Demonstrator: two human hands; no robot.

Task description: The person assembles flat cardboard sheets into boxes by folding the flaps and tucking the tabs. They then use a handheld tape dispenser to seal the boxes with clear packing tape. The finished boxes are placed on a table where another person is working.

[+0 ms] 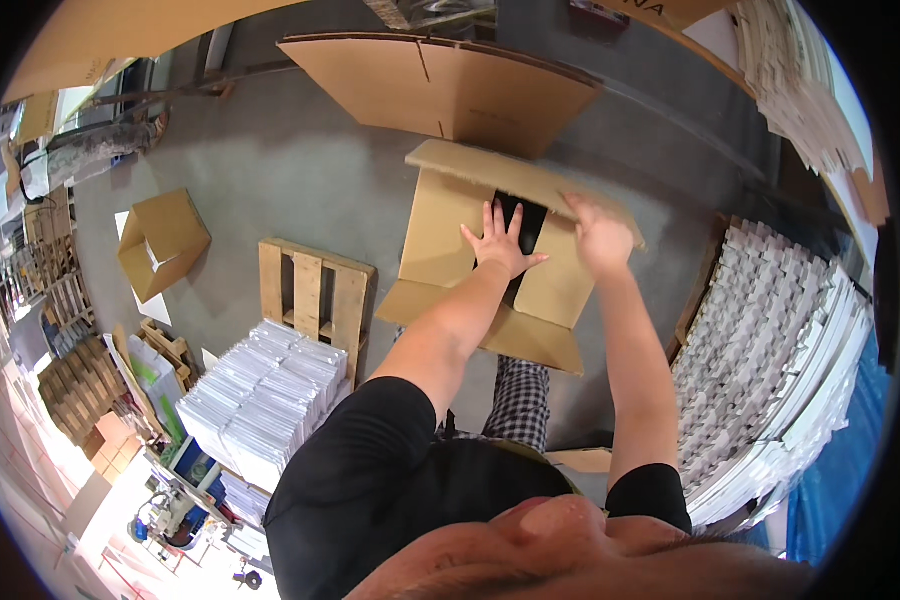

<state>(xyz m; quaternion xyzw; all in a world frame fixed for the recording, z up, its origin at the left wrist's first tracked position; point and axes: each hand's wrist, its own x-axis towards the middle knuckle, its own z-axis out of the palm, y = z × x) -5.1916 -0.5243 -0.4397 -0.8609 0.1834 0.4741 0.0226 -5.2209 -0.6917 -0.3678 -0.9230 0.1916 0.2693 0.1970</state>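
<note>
An open brown carton [435,240] sits just in front of our body; we take it as the centre of the clock. Our left hand [502,247] lies over its middle, palm down, fingers spread wide and grasping nothing. It covers part of a dark gap [531,225] between two inner panels, one at 9 o'clock, the other at 3. Whether the palm bears firmly on cardboard, we cannot tell. Our right hand [604,240], at 2 o'clock, is curled and seems to grip the right end of the far flap [515,172], which runs across the carton's 12 o'clock side. The near flap [530,338] slopes outward at 6 o'clock, untouched by either hand.

To handle this well, we would judge, our left palm should press on the panels beside the gap, where there is cardboard to push against, with even weight so neither side buckles. Our right hand does best pulling in line with the flap's fold, since gripping only one end could twist or crease it. Fingertips belong away from the raw edge.

Beyond, at 12 o'clock, stands a large folded cardboard sheet [390,85]. A wooden pallet [308,290] is at 9, a bundled white stack [270,400] at 8, and a tall pale stack [755,300] near 3.
</note>
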